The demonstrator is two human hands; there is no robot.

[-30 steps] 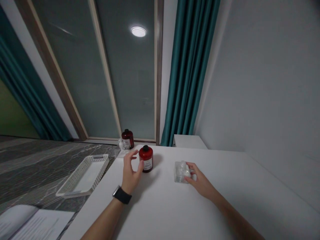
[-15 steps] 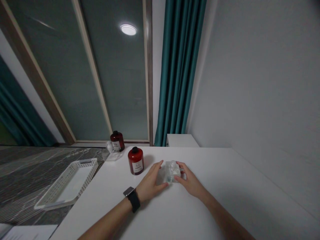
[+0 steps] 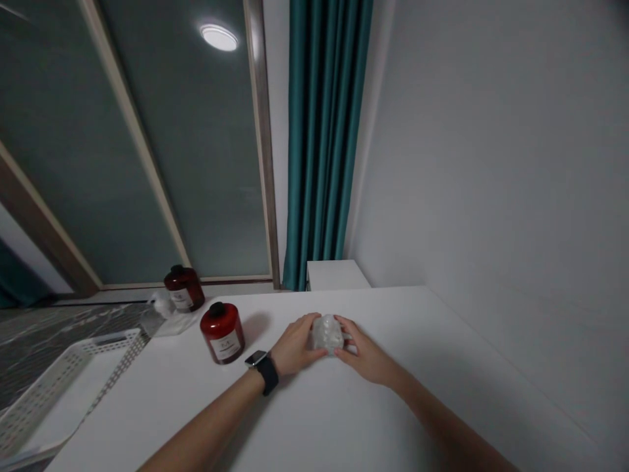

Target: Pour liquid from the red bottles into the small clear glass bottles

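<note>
On the white table (image 3: 314,419), a small clear, whitish lumpy object (image 3: 327,334) sits between my two hands; its exact kind is hard to make out. My left hand (image 3: 296,346), with a black watch on its wrist, grips the object's left side between thumb and fingers. From the right, my right hand (image 3: 364,352) holds it with thumb and fingertips. A red bottle (image 3: 223,334) with a black cap and pale label stands left of my left hand.
At the table's far left corner are another dark red bottle (image 3: 185,290) and a clear item with a white lump (image 3: 162,307). A white perforated basket (image 3: 69,364) lies beyond the left edge. A white cabinet (image 3: 337,275) stands behind the table, near a green curtain (image 3: 322,144).
My left hand has closed in from beside the clear object onto its left side. The right hand keeps its hold. The view has turned right, so the bottles and basket appear farther left.
</note>
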